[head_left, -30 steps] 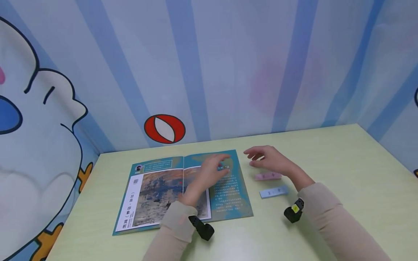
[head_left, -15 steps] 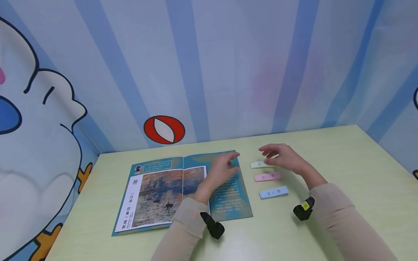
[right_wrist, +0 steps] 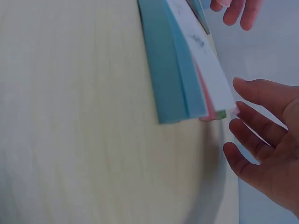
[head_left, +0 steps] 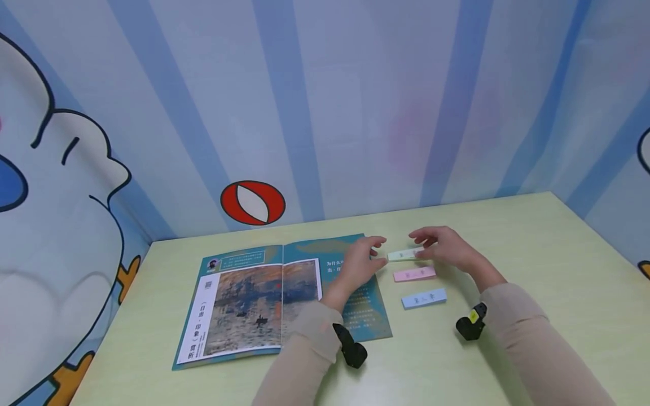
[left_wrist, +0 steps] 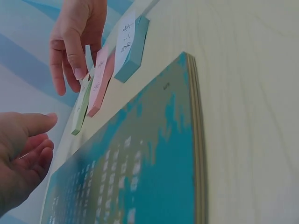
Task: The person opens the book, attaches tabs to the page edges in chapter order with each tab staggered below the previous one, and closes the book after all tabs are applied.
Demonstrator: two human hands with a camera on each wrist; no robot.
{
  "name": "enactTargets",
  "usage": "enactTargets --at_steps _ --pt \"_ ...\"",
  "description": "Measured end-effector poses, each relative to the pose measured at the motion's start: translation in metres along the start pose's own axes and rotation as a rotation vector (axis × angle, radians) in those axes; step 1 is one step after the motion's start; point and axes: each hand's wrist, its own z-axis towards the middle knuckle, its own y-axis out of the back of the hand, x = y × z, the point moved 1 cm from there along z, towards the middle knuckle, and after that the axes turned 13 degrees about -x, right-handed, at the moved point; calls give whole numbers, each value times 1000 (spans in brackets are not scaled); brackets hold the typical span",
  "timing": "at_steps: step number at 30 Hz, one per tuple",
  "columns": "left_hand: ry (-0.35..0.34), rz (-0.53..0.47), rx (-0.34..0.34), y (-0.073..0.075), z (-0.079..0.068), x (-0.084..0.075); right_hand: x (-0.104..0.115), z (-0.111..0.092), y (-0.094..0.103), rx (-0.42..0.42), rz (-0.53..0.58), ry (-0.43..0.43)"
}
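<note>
Nearer the green pad [head_left: 402, 255], left hand [head_left: 358, 264]

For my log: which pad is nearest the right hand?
The green pad, farthest from the person: the right hand is at its end; the pink pad and blue pad lie nearer the person.

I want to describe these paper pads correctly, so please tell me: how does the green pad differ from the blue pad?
The green pad is pale green; the blue pad is light blue. The green pad lies at the far end of the row, the blue pad at the near end. In the head view, the right hand partly covers the green pad, while the blue pad shows whole. Both are long and narrow.
</note>
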Motion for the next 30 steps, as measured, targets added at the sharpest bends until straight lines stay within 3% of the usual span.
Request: enactTargets --at_steps 8,14,19,24,30 --pt "4 11 -37 -21 6 -10 -12 3 -5 6 -44 -13" --pt "24 131 -39 -32 8 -11 -14 4 -6 37 -67 64" --pt "53 150 -34 -37 10 -13 -12 8 -5 50 -116 138" --pt "-21 247 -21 -39 9 -12 -11 10 -6 68 -152 198" --pt "-81 300 -14 -39 7 -11 -12 10 -6 85 -159 187"
